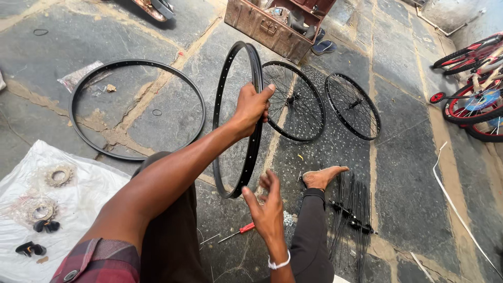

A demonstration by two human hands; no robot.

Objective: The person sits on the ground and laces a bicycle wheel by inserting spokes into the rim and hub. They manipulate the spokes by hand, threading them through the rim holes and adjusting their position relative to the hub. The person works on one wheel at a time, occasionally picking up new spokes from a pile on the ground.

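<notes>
One black bare rim (237, 118) stood upright on the stone floor (408, 173), left hand (251, 107) clenched around its right edge; right hand (268, 209) hovered below, fingers spread. Grip should remain firm to keep the rim vertical.

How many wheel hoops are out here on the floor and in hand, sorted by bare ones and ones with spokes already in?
Bare black rims: 2, one held upright in the left hand at, one flat on the floor
Spoked wheels lying on the floor: 2, and
Total: 4
</notes>
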